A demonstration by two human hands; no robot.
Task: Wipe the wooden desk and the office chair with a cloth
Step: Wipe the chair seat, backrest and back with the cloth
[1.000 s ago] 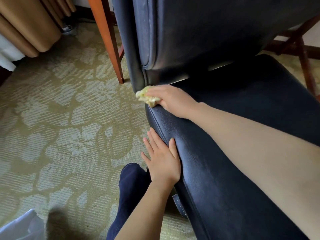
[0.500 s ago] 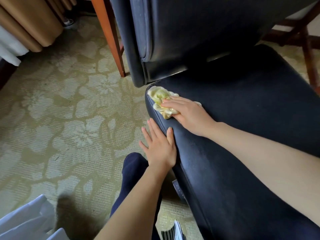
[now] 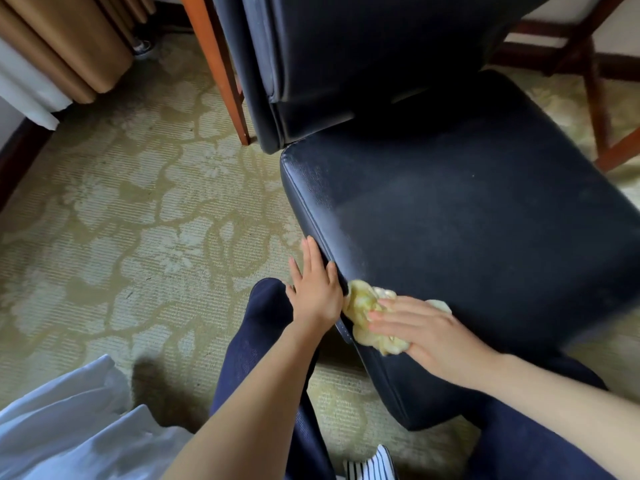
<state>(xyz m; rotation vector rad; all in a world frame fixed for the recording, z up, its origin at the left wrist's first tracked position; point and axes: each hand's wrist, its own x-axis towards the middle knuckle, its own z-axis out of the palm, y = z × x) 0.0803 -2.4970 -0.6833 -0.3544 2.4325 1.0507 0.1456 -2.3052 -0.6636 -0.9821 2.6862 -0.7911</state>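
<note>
Pressing down with my right hand (image 3: 426,332), I have the crumpled yellow cloth (image 3: 363,306) pinned against the dark seat (image 3: 467,220) of the office chair, at its left edge near the corner closest to me. My right fingers (image 3: 391,315) lie straight and spread across the top of the cloth, not curled round it, and the cloth bunches out past my fingertips and below my palm. My left hand (image 3: 313,292) is just beside the cloth, touching or nearly touching it. It rests flat against the outer side of the same seat edge, with its fingers (image 3: 313,258) straight and pointing away from me along the seam, the thumb lying on the rim of the seat, and nothing held in it. The seat's surface looks dull and speckled toward the far left corner. The chair's backrest (image 3: 363,57) rises behind the seat at the top of my view. My left knee, in navy trousers (image 3: 263,327), is bent just below my left wrist, over a pale green carpet (image 3: 121,220) with a floral pattern. Beyond the chair a slanted orange-brown wooden leg (image 3: 221,71) stands on the carpet, close to the backrest's left side. A tan curtain (image 3: 69,39) hangs at the upper left, and a darker wooden frame (image 3: 595,88) stands at the upper right. Some white fabric (image 3: 69,427) lies at the lower left.
</note>
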